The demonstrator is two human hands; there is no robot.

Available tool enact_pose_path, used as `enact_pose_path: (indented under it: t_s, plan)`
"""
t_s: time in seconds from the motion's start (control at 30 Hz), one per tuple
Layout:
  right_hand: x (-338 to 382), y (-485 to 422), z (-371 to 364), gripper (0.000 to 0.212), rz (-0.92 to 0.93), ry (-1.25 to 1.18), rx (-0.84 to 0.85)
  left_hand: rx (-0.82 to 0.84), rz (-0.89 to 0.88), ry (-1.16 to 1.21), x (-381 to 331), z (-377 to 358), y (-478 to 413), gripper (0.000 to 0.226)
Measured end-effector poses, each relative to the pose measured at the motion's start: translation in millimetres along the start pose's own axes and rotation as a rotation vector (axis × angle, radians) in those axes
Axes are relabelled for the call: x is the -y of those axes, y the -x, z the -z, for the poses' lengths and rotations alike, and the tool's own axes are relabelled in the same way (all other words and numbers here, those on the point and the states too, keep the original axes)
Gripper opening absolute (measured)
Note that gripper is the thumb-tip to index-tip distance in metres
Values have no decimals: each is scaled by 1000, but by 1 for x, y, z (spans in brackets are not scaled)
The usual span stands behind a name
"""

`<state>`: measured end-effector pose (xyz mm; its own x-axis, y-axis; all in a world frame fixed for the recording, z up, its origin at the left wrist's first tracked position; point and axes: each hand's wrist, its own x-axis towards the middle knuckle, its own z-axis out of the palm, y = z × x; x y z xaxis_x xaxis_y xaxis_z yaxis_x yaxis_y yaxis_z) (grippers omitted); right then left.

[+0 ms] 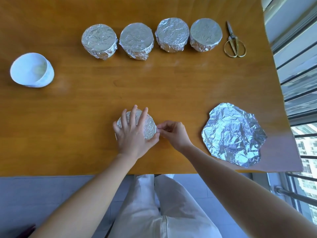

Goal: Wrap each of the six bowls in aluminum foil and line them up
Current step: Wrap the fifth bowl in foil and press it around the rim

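In the head view we see a wooden table point(68, 143) with four foil-wrapped bowls lined up along the far side, from 11 to 1 o'clock: the first point(99, 40), second point(136, 41), third point(172, 34) and fourth point(205, 34), close together. At about 2 o'clock from the centre, just beside the fourth bowl, lie gold-handled scissors point(234, 42). Toward 9 o'clock stands an unwrapped white bowl point(31, 70), well apart from the row. At 6 o'clock, near the table's front edge, our left hand point(133, 133) lies spread over the fifth bowl point(149, 127), fingers splayed across its foil top, holding it down. Our right hand point(173, 133) pinches the foil at that bowl's right edge with curled fingertips. At 4 o'clock lies a loose, crumpled foil sheet point(233, 134), flat on the table.
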<state>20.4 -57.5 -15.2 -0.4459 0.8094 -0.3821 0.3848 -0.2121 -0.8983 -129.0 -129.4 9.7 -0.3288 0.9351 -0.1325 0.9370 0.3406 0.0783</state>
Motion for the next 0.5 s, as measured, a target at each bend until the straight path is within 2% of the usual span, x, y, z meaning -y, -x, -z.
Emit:
enact_pose_path:
  t_s: [0.07,0.23,0.37,0.5]
  plan:
    - [-1,-1,0,21,-17,-55,17,-10,-1,0,0,-1,0,86]
    - [1,-7,8,8,-49,-136,131,-10,-21,-4,2,0,-1,86]
    - [6,-11,14,15,-52,-70,160,7,-41,-20,4,-1,-2,87]
    - [9,-15,14,23,21,8,139,18,-80,-47,7,-1,-5,87]
